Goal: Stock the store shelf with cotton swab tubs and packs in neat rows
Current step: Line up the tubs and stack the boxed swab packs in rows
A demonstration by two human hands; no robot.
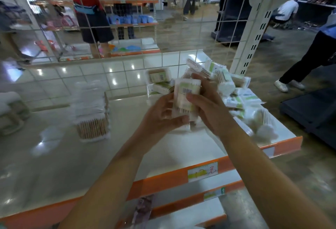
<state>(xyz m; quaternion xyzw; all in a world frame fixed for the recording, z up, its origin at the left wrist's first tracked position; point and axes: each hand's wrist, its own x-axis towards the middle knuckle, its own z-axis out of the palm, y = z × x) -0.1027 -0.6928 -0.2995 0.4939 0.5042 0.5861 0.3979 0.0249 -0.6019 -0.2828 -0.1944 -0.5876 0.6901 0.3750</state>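
— Holding what, exactly, at the centre of the frame?

— A clear pack of cotton swabs (185, 98), barcode label facing the camera, was gripped by both hands above the white shelf (127, 147). The left hand (161, 118) curled round its lower left side from about seven o'clock; the right hand (205, 101) wrapped it from three o'clock, thumb across the front.

— And the rest of the stock?

— A loose heap of swab packs (234, 92) lay behind and beside the hands, from twelve to four o'clock, reaching the shelf's right end. At nine o'clock stood a blurred stack of swab tubs (91, 114), wooden sticks showing through the side, well apart from the hands. More tubs (11, 112) sat at the far left edge, too smeared to count.

— The setting?

— An orange shelf edge (163, 179) carried a price label (202, 171) at six o'clock. Beyond a white wire grid (127, 27) at twelve o'clock, people stood among other aisles.
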